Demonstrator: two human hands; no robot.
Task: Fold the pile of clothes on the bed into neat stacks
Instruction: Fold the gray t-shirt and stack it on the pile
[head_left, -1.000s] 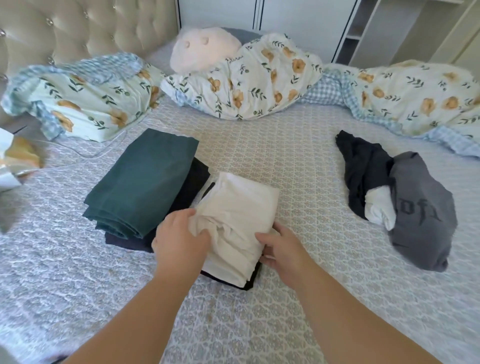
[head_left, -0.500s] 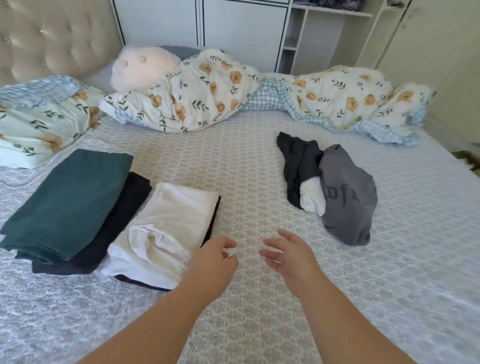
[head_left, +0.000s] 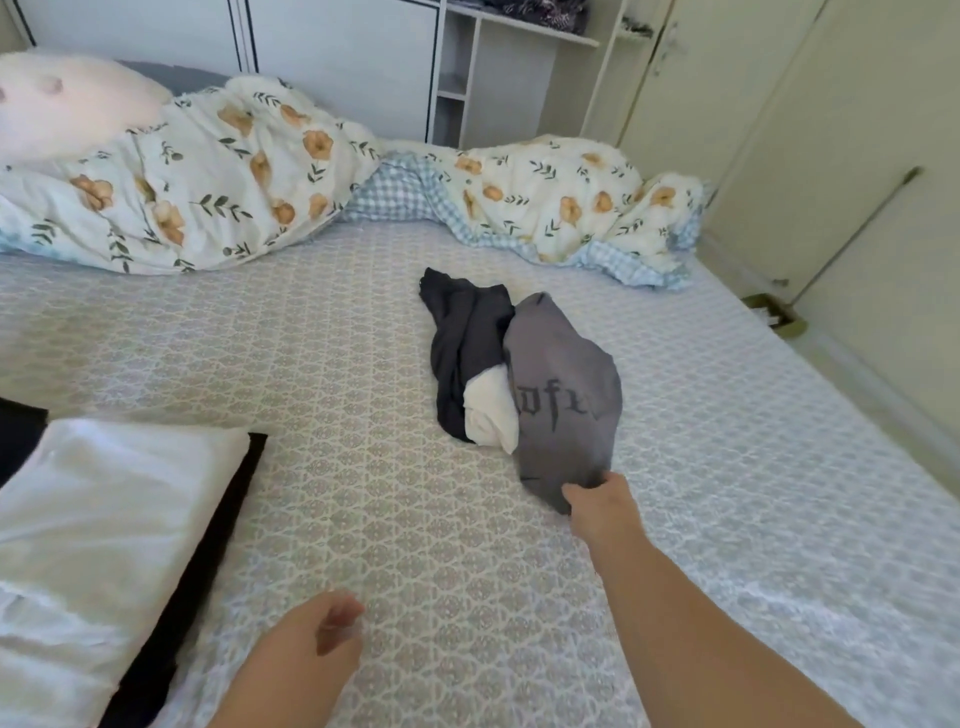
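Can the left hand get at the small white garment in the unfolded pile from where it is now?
Probably yes. The left hand is free, with bare sheet up to the white garment, whose near side lies exposed beside the grey garment.

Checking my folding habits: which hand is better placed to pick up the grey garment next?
The right hand. It already touches the near edge of the grey garment, apparently gripping it. The left hand hangs loosely curled over bare sheet, well short of the pile and holding nothing.
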